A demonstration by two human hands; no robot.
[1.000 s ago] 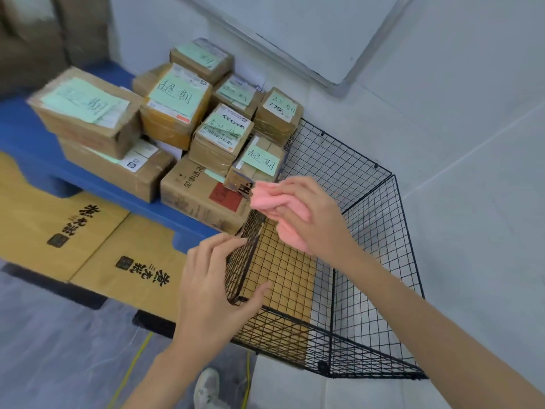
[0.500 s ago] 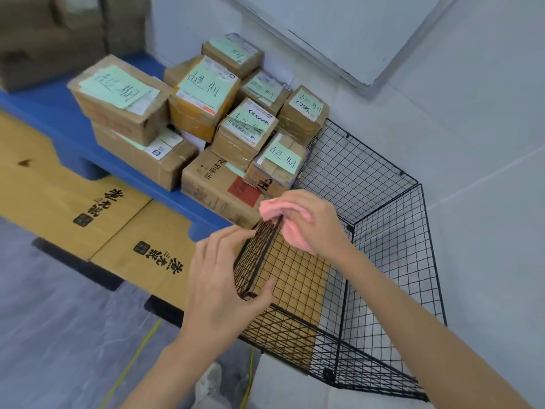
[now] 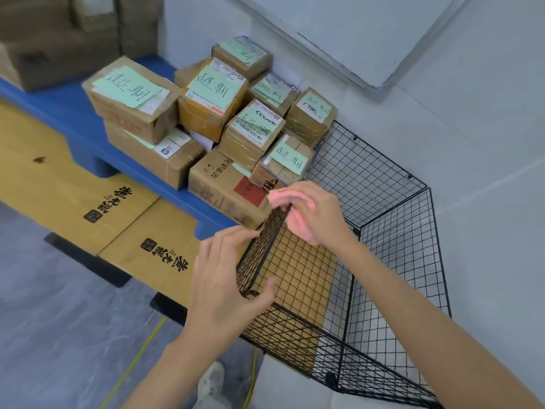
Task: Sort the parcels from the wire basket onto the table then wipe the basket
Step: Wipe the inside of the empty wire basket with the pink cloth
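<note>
While the view has drifted a little since half a second ago, both hands keep their places on the wire basket (image 3: 392, 231). The left hand (image 3: 227, 287) pinches the near corner of its left wall, thumb inside. The right hand (image 3: 318, 214) clamps a pink cloth (image 3: 299, 227) over that wall's far top wire. Mouth up, the basket stands on the floor at the blue counter's (image 3: 73, 113) right end, its left wall running toward the parcels (image 3: 250, 134) stacked there. I cannot tell which side is longer.

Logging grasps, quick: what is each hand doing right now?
Left hand: grips the wire basket wall.
Right hand: holds a pink cloth on the rim.
</note>
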